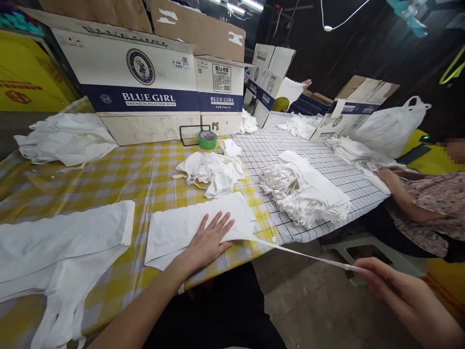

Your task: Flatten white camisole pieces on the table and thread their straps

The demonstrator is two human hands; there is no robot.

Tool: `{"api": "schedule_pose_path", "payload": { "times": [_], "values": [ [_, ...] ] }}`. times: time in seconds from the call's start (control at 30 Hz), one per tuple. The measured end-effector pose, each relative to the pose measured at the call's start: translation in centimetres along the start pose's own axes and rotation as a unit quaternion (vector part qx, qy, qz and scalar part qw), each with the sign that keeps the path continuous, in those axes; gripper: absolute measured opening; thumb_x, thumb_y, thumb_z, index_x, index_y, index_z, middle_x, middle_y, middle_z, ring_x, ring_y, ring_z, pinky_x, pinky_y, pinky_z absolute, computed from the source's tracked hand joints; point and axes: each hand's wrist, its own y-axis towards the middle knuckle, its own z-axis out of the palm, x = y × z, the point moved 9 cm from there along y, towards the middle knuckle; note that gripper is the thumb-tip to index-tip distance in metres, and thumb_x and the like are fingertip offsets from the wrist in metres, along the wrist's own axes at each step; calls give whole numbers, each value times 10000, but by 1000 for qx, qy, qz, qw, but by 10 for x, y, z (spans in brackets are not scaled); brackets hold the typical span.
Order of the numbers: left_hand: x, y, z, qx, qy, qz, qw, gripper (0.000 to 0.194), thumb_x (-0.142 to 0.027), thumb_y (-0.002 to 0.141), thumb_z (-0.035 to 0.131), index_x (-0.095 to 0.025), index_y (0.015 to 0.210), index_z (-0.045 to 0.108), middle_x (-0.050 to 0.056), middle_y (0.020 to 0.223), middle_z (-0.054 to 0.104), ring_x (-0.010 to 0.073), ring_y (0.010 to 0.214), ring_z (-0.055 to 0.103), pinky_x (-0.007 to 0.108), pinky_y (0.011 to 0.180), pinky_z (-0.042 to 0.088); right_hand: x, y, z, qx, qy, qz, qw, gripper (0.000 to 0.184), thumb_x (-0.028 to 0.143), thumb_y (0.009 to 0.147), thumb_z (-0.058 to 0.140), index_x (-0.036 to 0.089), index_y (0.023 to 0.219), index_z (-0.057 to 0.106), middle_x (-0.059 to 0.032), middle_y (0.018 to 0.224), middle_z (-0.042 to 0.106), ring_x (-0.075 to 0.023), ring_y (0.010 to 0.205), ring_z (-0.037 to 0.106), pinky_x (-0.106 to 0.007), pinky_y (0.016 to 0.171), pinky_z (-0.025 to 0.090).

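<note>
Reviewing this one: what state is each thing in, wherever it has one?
Left hand: flat, fingers spread, pressing the near garment.
Right hand: closed on the strap.
Strap: drawn out nearly straight.
Near garment: laid out flat.
Central pile: crumpled.
Garment stack: layered, straps bunched along one side.
Green tape roll: lying flat.
Large carton: upright, back flaps raised.
Plastic bag: bulging, handle up.

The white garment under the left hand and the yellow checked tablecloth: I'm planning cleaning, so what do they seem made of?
White garment: matte fabric, perhaps knit, judging by its smooth, soft, shine-free surface. Tablecloth: probably plastic or coated cloth, with slight sheen and stiff creases.
</note>
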Motion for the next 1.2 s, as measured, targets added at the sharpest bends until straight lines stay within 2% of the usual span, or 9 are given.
{"api": "schedule_pose_path", "payload": {
  "times": [0.1, 0.23, 0.37, 0.5, 0.67, 0.8, 0.93, 1.1, 1.2],
  "values": [
    [-23, 9, -15, -6, -48, -2, 999, 660, -416, 866, 424, -264, 1422, 103, 61, 1496, 118, 268, 1368, 80, 541, 1073, 6, 18, 8, 17, 127, 6, -35, 991, 234, 414, 804, 512, 268, 948, 624, -49, 770, 647, -184, 638, 589, -257, 557, 465],
    [-108, 24, -57, 25, -230, 93, 968, 681, -457, 873, 402, -271, 1426, 51, 35, 1478, 210, 210, 1343, 213, 439, 1107, 78, 72, 25, 31, 179, 6, -94, 979, 191, 339, 873, 440, 251, 940, 597, -21, 751, 629, -153, 632, 567, -232, 571, 442],
    [-168, 34, -93, 20, -406, 99, 908, 444, -469, 846, 451, -236, 1221, 502, 37, 1148, 621, 217, 1039, 553, 346, 940, 361, 129, 37, 44, 234, 41, -157, 959, 213, 253, 915, 364, 228, 946, 574, -28, 823, 621, -149, 713, 566, -235, 635, 436],
    [-167, 38, -78, 20, -554, -9, 832, 400, -427, 886, 367, -144, 800, 635, 38, 643, 677, 144, 597, 565, 243, 596, 395, 138, 46, 54, 198, 55, -169, 964, 170, 221, 913, 378, 225, 1002, 524, -20, 814, 580, -134, 668, 535, -232, 612, 437],
    [-145, 33, -48, 17, -697, -92, 711, 365, -435, 869, 412, -120, 876, 599, 34, 537, 657, 128, 532, 540, 240, 614, 377, 120, 43, 73, 12, 2, -249, 968, 348, 155, 852, 467, 222, 1192, 429, -84, 1028, 523, -196, 903, 524, -301, 753, 444],
    [-144, 33, -41, 25, -731, -98, 675, 344, -420, 862, 432, -115, 836, 589, 29, 505, 634, 122, 486, 532, 244, 598, 372, 120, 35, 108, -24, -51, -311, 949, 342, 101, 822, 457, 212, 1144, 481, -74, 930, 554, -203, 832, 530, -307, 695, 431],
    [-136, 30, -36, 33, -693, -101, 713, 365, -411, 889, 363, -125, 833, 583, 19, 515, 610, 126, 493, 515, 252, 581, 372, 122, 44, 133, -5, -21, -293, 956, 190, 112, 827, 416, 192, 928, 556, -52, 790, 547, -179, 704, 515, -283, 610, 398],
    [-53, 15, -48, -134, -348, -133, 918, 208, -260, 779, 581, -192, 975, 593, 57, 999, 580, 222, 951, 496, 352, 823, 383, 118, 63, 150, 26, 128, -200, 971, 190, 98, 826, 399, 195, 873, 555, -32, 776, 567, -148, 687, 545, -250, 619, 407],
    [-11, 12, -40, -137, -169, -127, 968, 322, -161, 724, 632, -203, 1037, 567, 60, 1043, 526, 234, 1010, 444, 373, 838, 387, 113, 72, 175, 79, 223, -121, 964, 128, 174, 835, 461, 197, 889, 575, -19, 731, 602, -150, 660, 575, -251, 623, 426]
  ]
}}
